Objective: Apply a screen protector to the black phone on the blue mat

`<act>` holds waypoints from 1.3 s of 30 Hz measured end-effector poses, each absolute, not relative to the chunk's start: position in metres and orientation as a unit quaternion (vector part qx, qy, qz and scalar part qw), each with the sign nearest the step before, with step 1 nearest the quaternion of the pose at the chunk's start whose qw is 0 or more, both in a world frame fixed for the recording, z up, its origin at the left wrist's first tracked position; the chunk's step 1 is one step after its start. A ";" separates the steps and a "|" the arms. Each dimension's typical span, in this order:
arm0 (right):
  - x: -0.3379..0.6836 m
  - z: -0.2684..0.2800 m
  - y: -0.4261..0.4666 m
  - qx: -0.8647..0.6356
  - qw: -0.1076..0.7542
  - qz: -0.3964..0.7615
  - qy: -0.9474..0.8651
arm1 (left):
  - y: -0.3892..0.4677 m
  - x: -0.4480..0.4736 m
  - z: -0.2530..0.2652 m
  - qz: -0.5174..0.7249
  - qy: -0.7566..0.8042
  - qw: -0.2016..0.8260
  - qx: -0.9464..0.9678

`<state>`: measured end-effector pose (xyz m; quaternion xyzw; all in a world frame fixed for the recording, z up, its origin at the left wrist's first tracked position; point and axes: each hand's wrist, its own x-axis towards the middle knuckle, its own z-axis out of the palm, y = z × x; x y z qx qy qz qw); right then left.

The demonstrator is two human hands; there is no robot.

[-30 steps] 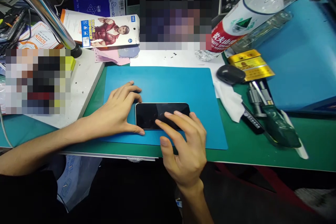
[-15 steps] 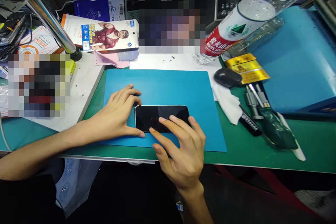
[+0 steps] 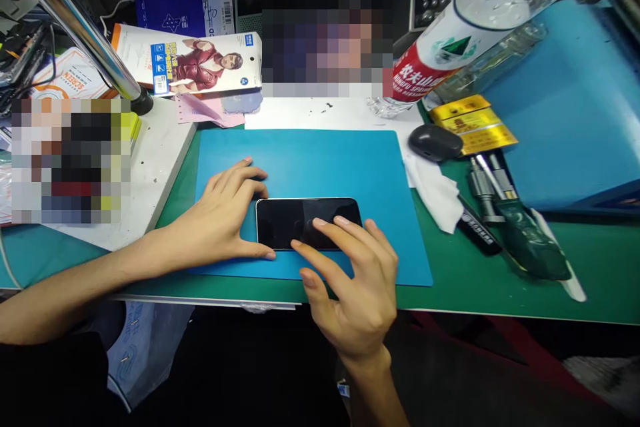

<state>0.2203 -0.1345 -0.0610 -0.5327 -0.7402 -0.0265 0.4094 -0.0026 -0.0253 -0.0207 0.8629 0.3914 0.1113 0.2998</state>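
A smartphone (image 3: 280, 223) with a dark screen lies face up and lengthwise on a blue mat (image 3: 310, 160). My left hand (image 3: 227, 210) steadies its left end, the index finger at the upper corner and the thumb along the near edge. The other left fingers rest on the mat. Over the phone's right part hovers my right hand (image 3: 355, 273), holding nothing, its fingers spread and slightly bent. Its fingertips are at or just above the glass; whether they touch I cannot tell. This hand hides the phone's lower right corner.
To the right stand a tilted-looking water bottle (image 3: 425, 70), a black computer mouse (image 3: 435, 142), a gold packet (image 3: 475, 123), a crumpled tissue (image 3: 440, 203) and several tools. A metal lamp post (image 3: 95, 47) rises from a white board (image 3: 155, 167) at left, near a printed package (image 3: 210, 67).
My right hand has slid slightly to the right over the phone. My left hand and the phone keep their places; the view has shifted a little.
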 end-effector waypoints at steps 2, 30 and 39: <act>0.221 -0.061 -0.135 -0.527 0.402 -0.030 -0.748 | -0.025 -0.003 -0.021 0.106 0.389 0.293 0.867; 0.226 -0.063 -0.135 -0.588 0.356 -0.014 -0.727 | -0.024 -0.003 -0.020 0.102 0.393 0.305 0.862; 0.226 -0.056 -0.118 -0.614 0.300 -0.001 -0.730 | -0.025 -0.003 -0.020 0.099 0.392 0.294 0.866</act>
